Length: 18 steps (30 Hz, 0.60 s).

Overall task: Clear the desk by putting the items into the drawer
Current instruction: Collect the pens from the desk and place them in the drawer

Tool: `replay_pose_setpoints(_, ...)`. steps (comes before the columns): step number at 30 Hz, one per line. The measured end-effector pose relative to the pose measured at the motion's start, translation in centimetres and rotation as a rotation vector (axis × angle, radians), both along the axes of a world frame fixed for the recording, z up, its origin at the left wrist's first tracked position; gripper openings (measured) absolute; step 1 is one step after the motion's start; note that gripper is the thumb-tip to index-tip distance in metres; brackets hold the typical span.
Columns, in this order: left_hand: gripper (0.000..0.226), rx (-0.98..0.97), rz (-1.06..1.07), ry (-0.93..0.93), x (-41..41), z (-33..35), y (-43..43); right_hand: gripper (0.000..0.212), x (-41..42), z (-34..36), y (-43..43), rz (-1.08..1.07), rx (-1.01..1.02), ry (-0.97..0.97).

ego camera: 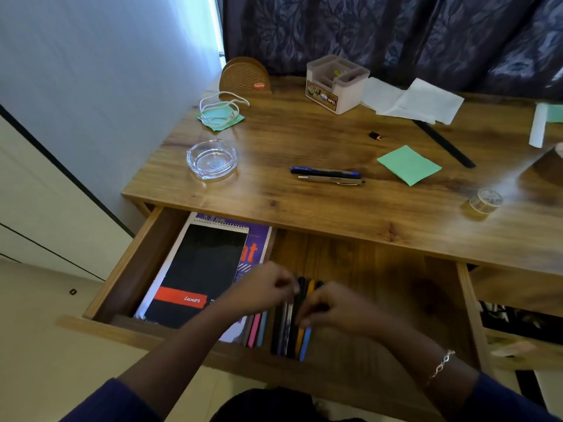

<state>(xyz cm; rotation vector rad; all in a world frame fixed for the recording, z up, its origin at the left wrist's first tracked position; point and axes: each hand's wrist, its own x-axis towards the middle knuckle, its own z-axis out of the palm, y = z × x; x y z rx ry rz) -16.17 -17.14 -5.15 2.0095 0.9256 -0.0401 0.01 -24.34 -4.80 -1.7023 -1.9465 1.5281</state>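
Left hand (pixel 263 289): I saw it pinching the pens (pixel 288 330) at their far ends.
Right hand (pixel 332 309): fingers curled round the same pens.
Pens: lay in the open drawer (pixel 396 284), at 3 o'clock of the notebook (pixel 198 269).
Bench (pixel 304 138): green paper (pixel 409 165) lay at 1 o'clock of the drawer.

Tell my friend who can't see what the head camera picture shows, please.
A left hand and a right hand grip a row of pens in an open wooden drawer, beside a black notebook. On the desk above lie two more pens, a green note, a glass ashtray and a cable.
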Motion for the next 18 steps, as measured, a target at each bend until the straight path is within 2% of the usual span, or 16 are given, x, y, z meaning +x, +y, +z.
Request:
replay_pose_setpoints(4, 0.013, 0.296, 0.323, -0.269, 1.8, 1.2, 2.8, 0.018, 2.5, 3.4, 4.4, -0.169, 0.405, -0.241)
replay_pose_setpoints(8, 0.021, 0.338, 0.439, -0.292, 4.1, 2.4, 5.8, 0.031, 5.1, 4.4, 10.0, -0.203, 0.649, -0.548)
replay_pose_setpoints(10, 0.032, 0.375, 0.435, -0.235, 5.0, 2.7, 7.0, 0.044, 5.8, 4.2, 12.3, -0.185, 0.678, -0.701)
replay_pose_setpoints(13, 0.044, 0.395, 0.411, -0.171, 5.9, 2.5, 8.0, 0.056, 6.0, 3.3, 14.6, -0.129, 0.634, -0.808)
replay_pose_setpoints(18, 0.043, 0.394, 0.408, -0.137, 6.5, 1.8, 8.7, 0.055, 5.8, 1.8, 16.1, -0.035, 0.621, -0.927)
